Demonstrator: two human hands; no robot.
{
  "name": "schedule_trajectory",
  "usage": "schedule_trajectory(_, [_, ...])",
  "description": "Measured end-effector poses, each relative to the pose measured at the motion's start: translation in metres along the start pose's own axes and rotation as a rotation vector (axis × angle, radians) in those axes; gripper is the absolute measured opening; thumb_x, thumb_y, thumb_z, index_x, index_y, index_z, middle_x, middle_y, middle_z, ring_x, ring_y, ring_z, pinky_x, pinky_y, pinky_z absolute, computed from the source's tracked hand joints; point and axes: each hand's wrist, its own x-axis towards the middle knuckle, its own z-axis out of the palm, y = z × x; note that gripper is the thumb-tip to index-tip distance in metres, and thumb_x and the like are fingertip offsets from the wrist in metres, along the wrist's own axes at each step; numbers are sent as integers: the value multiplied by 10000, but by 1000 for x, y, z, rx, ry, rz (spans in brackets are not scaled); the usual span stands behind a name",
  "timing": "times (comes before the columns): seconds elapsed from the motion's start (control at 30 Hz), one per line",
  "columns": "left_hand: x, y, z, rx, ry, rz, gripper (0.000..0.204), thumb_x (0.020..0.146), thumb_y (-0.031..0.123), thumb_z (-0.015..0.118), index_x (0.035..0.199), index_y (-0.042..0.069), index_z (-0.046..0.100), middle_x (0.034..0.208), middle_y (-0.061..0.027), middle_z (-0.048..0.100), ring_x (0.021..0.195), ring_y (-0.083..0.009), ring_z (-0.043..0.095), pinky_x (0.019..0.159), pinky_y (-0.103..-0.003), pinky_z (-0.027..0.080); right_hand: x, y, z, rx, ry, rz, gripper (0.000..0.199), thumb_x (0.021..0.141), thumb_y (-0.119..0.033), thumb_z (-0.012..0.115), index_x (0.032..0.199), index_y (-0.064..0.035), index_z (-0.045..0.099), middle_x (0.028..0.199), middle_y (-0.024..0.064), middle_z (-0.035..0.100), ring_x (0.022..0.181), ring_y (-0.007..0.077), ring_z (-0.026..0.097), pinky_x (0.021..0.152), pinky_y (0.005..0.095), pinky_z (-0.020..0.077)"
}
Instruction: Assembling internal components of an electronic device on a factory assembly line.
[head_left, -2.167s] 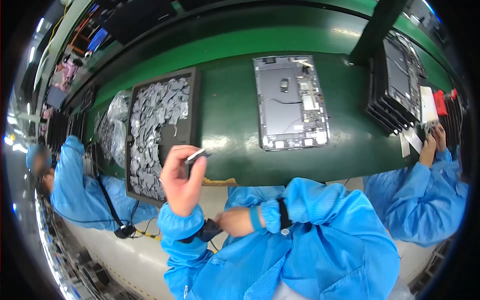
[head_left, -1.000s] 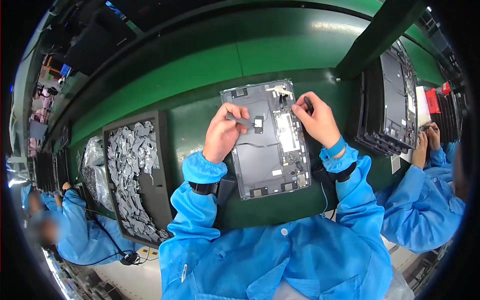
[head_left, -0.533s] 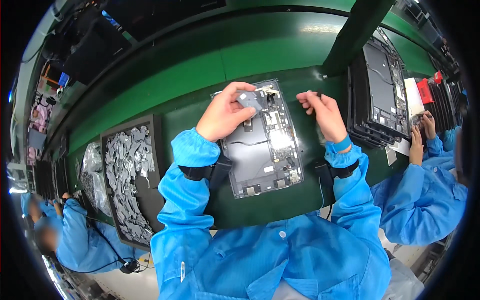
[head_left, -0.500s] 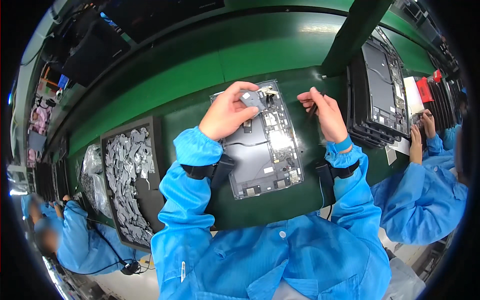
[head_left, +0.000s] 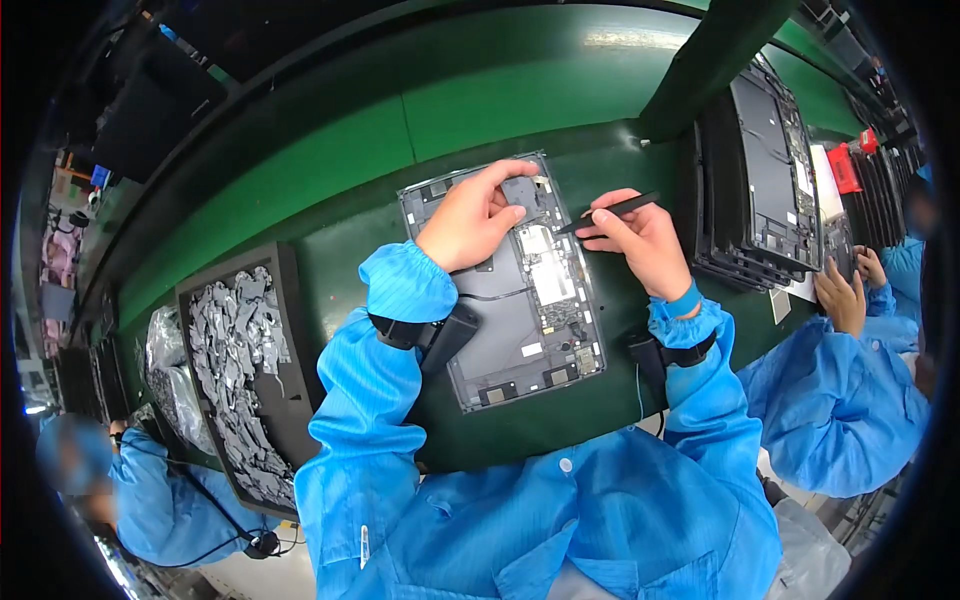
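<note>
An opened laptop chassis (head_left: 490, 345) lies flat on the green bench in front of me, with its circuit board and a black cable showing. My left hand (head_left: 465, 228) is closed on a thin grey plate (head_left: 522, 196) at the far end of the chassis, over the board. Between the thumb and fingers of my right hand (head_left: 645, 245) is a pair of black tweezers (head_left: 630, 204). Their tips point left and sit at the board's right edge, close to the plate. Whether they touch the board I cannot tell.
A dark foam tray (head_left: 305, 370) of grey pieces is at the left, beside clear plastic bags (head_left: 165, 345). More opened chassis (head_left: 765, 170) are stacked at the right, near a green post (head_left: 700, 70). People in blue work at both sides; one person's hands (head_left: 845, 300) show at right.
My right hand has moved left, bringing the tweezers to the board. The grey plate has come down flatter over the board's far end. The chassis appears slightly shifted and turned.
</note>
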Motion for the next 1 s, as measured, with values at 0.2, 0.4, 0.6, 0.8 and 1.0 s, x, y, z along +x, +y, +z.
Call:
schedule_trajectory(0.2, [-2,2,3,-24,75,93,440,862,2,601,1286,96,529,759,-48,587,693,-129,568,672,-293,492,1,6,-1,-47,-27,5,169,928,-57,614,1053,52,580,970,132,660,884,212,690,766,295,589])
schedule_trajectory(0.4, [-5,8,0,72,26,14,440,892,-41,558,1319,36,488,962,-59,639,834,-100,616,766,-255,512,1,5,2,-65,-16,11,166,924,-63,621,1040,50,585,936,129,668,863,211,696,756,291,589])
schedule_trajectory(0.6, [-5,10,6,108,85,123,461,884,-35,581,1321,88,503,959,-64,626,818,-107,611,744,-261,516,5,11,-1,-17,5,31,167,917,-94,634,1021,31,592,894,129,673,817,216,705,713,284,590])
schedule_trajectory(0.8, [-12,23,8,695,566,574,252,802,78,705,1051,74,667,844,-72,592,750,-194,609,655,-308,506,5,13,1,22,65,14,158,920,-108,635,994,25,594,889,126,674,792,216,709,697,277,586])
schedule_trajectory(1.0, [-17,12,28,617,288,315,129,747,143,727,843,61,698,793,-79,633,782,-252,618,732,-370,501,5,13,6,65,78,9,169,919,-115,638,996,29,595,873,122,674,786,212,710,688,271,581])
